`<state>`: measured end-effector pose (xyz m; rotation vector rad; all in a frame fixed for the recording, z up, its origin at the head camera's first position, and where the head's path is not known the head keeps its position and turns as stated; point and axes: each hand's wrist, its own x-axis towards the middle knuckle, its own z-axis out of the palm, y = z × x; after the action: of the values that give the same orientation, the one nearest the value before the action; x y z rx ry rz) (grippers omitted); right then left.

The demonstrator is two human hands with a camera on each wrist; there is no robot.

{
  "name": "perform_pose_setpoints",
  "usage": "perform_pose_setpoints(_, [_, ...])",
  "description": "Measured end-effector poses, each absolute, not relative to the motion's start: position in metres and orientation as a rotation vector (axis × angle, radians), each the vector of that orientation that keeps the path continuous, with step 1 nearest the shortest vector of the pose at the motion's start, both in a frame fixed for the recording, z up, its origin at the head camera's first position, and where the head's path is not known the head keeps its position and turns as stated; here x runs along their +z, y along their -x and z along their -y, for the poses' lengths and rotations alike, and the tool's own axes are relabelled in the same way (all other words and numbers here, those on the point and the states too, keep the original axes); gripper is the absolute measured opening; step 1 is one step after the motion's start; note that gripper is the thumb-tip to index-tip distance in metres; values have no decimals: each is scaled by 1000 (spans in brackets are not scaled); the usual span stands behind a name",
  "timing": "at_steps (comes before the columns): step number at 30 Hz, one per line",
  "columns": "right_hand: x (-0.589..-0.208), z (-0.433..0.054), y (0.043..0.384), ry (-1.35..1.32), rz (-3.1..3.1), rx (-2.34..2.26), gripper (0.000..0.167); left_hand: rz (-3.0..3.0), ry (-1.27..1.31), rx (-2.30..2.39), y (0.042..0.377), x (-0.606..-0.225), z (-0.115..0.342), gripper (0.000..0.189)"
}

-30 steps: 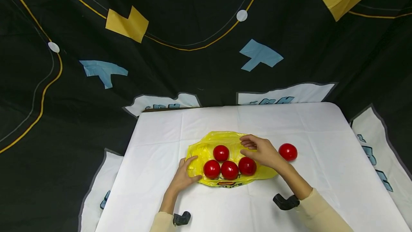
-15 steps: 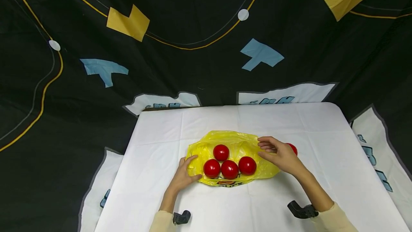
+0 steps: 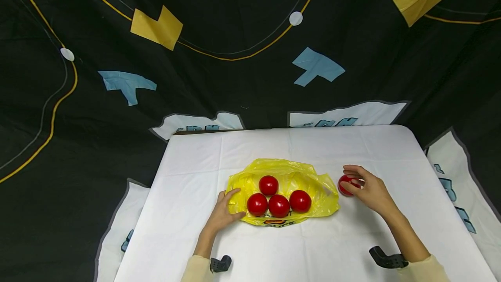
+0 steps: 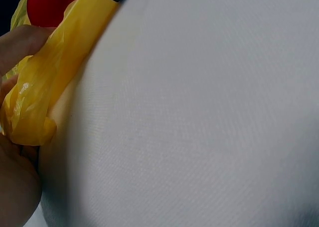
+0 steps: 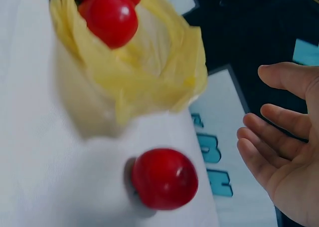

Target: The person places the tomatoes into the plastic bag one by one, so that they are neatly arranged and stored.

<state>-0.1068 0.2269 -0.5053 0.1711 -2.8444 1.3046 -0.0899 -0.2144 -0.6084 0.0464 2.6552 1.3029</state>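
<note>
A yellow plastic bag (image 3: pixel 321 193) lies flattened on the white table, with several glossy, round red balls (image 3: pixel 300 201) on it; they look like fruit. At its left end my left hand (image 3: pixel 223 214) holds the edge, and in the left wrist view the yellow film bunches between thumb and fingers (image 4: pixel 22 45). One more red ball (image 5: pixel 167 179) sits on the cloth just past the bag's right end. My right hand (image 3: pixel 369 190) hovers over that ball, partly hiding it in the head view. In the right wrist view its fingers (image 5: pixel 279 137) are spread, holding nothing.
A white cloth (image 3: pixel 274 251) covers the table. Behind it hangs a black backdrop (image 3: pixel 235 90) with yellow, blue and white shapes. Each wrist wears a black camera mount, such as the right one (image 3: pixel 387 258).
My right hand has moved right, from above the bag to the lone red ball. The bag's right end, earlier partly covered, now shows. My left hand stays in place.
</note>
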Motion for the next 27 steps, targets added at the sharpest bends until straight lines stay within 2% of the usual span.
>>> perform_pose_setpoints(17, [-525, -252, 113, -137, 2899, 1237, 57, -2677, -66, 1292, 89, -612, 216, 77])
perform_pose_setpoints(27, [-544, -253, 114, -29, 2991, 1201, 66, -2672, -60, 1284, 89, -611, 215, 78])
